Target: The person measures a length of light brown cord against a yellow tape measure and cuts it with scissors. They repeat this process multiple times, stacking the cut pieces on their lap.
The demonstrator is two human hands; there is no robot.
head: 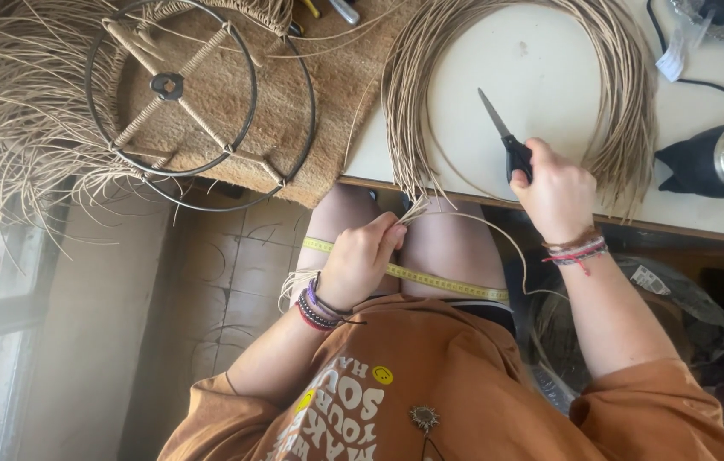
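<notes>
A white table (541, 77) runs along the top of the head view, above a tiled floor (234, 273). On it lies a big coil of tan cord (618, 94), some strands hanging over the edge. The left hand (360, 260) pinches a bundle of cord ends (415, 209) between thumb and fingers, over a yellow tape measure (439, 282) lying across the knees. The right hand (556, 192) is closed around the black handles of scissors (503, 137), blades resting shut on the table. A wire lampshade frame (176, 90) sits on a brown mat (328, 94).
</notes>
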